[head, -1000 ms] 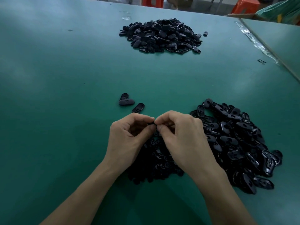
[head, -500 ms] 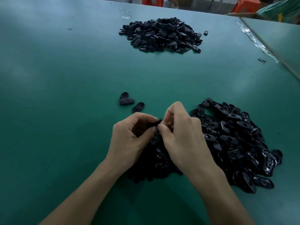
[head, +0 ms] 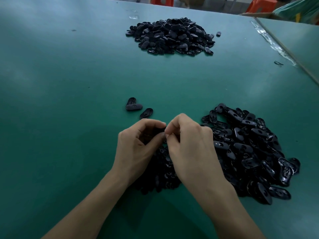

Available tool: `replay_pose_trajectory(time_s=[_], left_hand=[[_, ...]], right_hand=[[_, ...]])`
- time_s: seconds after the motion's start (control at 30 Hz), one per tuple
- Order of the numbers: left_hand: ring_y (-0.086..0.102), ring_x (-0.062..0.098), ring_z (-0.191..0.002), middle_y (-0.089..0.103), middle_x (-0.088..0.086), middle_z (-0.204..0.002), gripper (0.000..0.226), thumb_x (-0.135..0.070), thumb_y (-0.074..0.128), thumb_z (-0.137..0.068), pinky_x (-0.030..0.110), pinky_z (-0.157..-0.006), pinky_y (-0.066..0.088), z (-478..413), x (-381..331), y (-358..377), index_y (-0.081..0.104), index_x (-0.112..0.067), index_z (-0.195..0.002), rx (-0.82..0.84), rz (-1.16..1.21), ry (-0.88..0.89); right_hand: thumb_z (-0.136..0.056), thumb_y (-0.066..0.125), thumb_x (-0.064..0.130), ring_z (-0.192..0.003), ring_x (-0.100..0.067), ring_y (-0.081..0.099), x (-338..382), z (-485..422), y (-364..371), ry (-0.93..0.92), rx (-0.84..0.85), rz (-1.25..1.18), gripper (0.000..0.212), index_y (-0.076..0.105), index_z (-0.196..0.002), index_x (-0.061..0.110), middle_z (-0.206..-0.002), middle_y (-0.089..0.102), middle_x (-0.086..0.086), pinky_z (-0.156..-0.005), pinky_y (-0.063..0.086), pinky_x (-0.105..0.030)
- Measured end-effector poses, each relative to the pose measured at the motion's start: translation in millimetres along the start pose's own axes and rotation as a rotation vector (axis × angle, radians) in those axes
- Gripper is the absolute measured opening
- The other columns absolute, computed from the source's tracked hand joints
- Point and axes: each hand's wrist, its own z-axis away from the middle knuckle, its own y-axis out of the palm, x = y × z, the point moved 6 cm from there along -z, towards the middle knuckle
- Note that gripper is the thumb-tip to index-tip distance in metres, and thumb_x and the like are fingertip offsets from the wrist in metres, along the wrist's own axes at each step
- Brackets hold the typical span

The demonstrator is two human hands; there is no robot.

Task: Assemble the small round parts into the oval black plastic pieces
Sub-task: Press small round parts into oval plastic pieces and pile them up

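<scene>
Meeting fingertip to fingertip above a green worktop (head: 69, 118), two bare hands work near its front edge. The left hand (head: 136, 147) is curled, thumb and forefinger pinched on a small oval black plastic piece (head: 156, 132), most of it hidden in the shadow of the palm. The right hand (head: 191, 149) presses its thumb and forefinger together against the same piece, fingers closed; whether a small round part sits between those fingertips cannot be made out.

Beneath the hands and spreading towards the right edge of the worktop lies a wide near pile of glossy black oval plastic pieces (head: 250, 149), many showing a slot and a round hole. The part of this pile directly under the wrists is dark and hard to read.

Just beyond the left hand, towards the middle of the worktop, three loose black oval pieces (head: 134, 106) lie apart from the pile: two touching in an angle, the third just beside them, nearer the hands.

Well apart, near the far edge, sits a second rounded far heap of black oval pieces (head: 170, 36), with a single stray piece (head: 218, 33) just to its right.

A strip of clear crinkled tape (head: 274, 44) runs along the seam at the right edge, where a second green surface adjoins. Orange plastic stools (head: 260, 5) stand beyond the far edge.
</scene>
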Motion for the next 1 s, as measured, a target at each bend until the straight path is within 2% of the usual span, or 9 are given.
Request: replay_pose_trajectory(time_s=[0.2,0.33,0.43,0.53,0.77,1.0], left_hand=[[0.072,0.01,-0.079,0.075,-0.008,-0.087,0.017,-0.01,0.074,-0.084,0.021,-0.074,0.055,-0.5,2.4,0.1,0.071,-0.025,-0.09,-0.003,0.006,-0.012],[0.072,0.008,-0.08,0.076,-0.009,-0.087,0.026,-0.007,0.075,-0.082,0.019,-0.076,0.055,0.5,2.1,2.4,0.07,-0.032,-0.087,0.002,0.051,-0.031],[0.071,0.009,-0.083,0.076,-0.008,-0.089,0.03,-0.002,0.075,-0.083,0.02,-0.079,0.054,0.2,2.2,0.7,0.07,-0.03,-0.09,0.003,0.074,-0.031],[0.072,0.008,-0.081,0.076,-0.005,-0.088,0.026,0.0,0.075,-0.082,0.018,-0.076,0.055,-0.6,3.3,-0.4,0.069,-0.023,-0.093,0.005,0.117,-0.047],[0.073,0.007,-0.078,0.078,-0.006,-0.084,0.029,0.003,0.079,-0.077,0.014,-0.074,0.054,-1.8,5.9,-1.8,0.073,-0.022,-0.09,-0.048,0.124,-0.084],[0.074,0.009,-0.08,0.078,-0.002,-0.086,0.029,0.003,0.079,-0.076,0.016,-0.076,0.055,-3.5,10.1,-1.7,0.074,-0.022,-0.091,-0.034,0.182,-0.114]], right_hand=[[-0.092,0.062,0.019,-0.075,-0.014,0.061,-9.5,-4.1,0.6,0.021,0.021,-0.034,0.017,0.057,-0.08,0.03,-0.079,0.065,0.004,-0.062,0.05,-0.025],[-0.088,0.07,0.017,-0.083,-0.009,0.063,-14.4,-10.5,-5.3,-0.038,-0.002,-0.041,0.013,0.067,-0.089,0.029,-0.085,0.066,0.011,-0.077,0.055,-0.033],[-0.089,0.072,0.015,-0.091,-0.005,0.064,-18.7,-16.2,-4.9,-0.083,0.061,-0.028,0.022,0.074,-0.107,0.027,-0.098,0.069,0.011,-0.087,0.05,-0.022],[-0.088,0.074,0.009,-0.082,0.004,0.068,-25.1,-20.2,-5.8,-0.089,0.115,-0.177,0.019,0.078,-0.101,0.022,-0.087,0.075,0.014,-0.08,0.051,-0.01],[-0.083,0.078,0.011,-0.068,0.0,0.068,-37.0,-23.4,-3.2,-0.092,0.093,-0.284,0.013,0.078,-0.09,0.021,-0.072,0.073,0.012,-0.066,0.05,-0.01],[-0.081,0.077,0.013,-0.063,0.0,0.066,-38.0,-23.3,0.2,-0.069,0.066,-0.315,0.017,0.072,-0.079,0.029,-0.073,0.071,0.016,-0.06,0.049,-0.01]])
